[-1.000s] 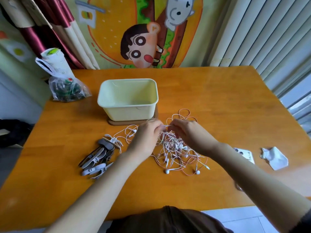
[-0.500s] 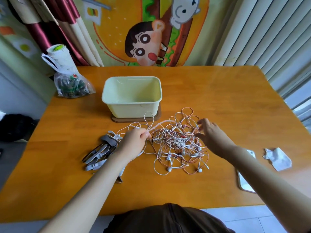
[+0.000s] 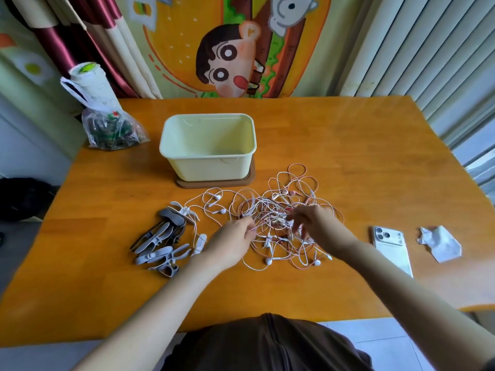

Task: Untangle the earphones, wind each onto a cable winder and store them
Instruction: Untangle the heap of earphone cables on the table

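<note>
A tangle of white and pink earphones (image 3: pixel 278 210) lies on the orange wooden table (image 3: pixel 348 162), in front of an empty pale yellow box (image 3: pixel 207 148). My left hand (image 3: pixel 231 241) pinches a white cable at the tangle's left edge. On the tangle's right side, my right hand (image 3: pixel 318 227) has its fingers curled down into the cables; its fingertips are blurred. A pile of grey cable winders (image 3: pixel 160 239) lies to the left of my left hand, with one white earbud pair trailing past it.
A white phone (image 3: pixel 391 246) lies face down to the right, beside a crumpled white wrapper (image 3: pixel 440 243). A plastic bag (image 3: pixel 107 121) with dark items stands at the table's back left corner. The box sits on a brown lid (image 3: pixel 217 180).
Both hands met at the tangle's top, drew apart, then came back lower over its middle. The left hand has kept hold of a cable. The tangle is spread wider.
</note>
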Action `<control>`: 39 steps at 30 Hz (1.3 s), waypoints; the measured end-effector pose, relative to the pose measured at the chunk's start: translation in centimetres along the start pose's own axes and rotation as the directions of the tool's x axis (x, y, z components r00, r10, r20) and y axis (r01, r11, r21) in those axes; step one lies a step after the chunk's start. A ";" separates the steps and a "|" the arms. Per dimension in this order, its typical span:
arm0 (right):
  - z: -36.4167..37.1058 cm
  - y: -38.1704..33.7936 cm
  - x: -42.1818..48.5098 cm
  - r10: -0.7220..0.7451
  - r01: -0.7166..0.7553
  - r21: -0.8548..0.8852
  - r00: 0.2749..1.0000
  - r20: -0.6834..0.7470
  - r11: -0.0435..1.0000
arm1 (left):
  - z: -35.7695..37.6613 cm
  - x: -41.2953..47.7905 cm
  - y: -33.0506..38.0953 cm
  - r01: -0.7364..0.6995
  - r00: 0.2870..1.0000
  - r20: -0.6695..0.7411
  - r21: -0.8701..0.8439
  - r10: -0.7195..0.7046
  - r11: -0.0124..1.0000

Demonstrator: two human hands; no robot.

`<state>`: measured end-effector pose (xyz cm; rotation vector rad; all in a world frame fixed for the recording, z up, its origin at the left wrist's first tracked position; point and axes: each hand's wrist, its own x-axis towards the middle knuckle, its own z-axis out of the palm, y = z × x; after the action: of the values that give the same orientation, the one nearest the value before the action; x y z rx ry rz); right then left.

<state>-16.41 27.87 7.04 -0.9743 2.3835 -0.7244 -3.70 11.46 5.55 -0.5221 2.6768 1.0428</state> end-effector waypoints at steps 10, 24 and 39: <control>-1.7 8.7 -0.2 0.470 -0.463 -0.330 0.880 -0.064 0.822 | -0.3 0.1 -4.7 0.172 0.982 0.065 0.100 -0.179 0.980; 1.5 -1.4 -0.7 -0.076 0.076 -0.017 0.996 -0.046 0.997 | -0.3 0.2 -0.4 0.004 0.988 0.152 0.021 -0.007 1.000; -1.8 4.4 -0.2 0.302 -0.365 -0.262 0.919 -0.254 0.893 | -1.1 0.2 -2.7 0.079 0.997 0.006 0.038 -0.080 0.996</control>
<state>-19.48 31.28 5.66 -0.5875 2.8103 -0.3454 -2.85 8.86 4.64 -0.6110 2.6407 0.9681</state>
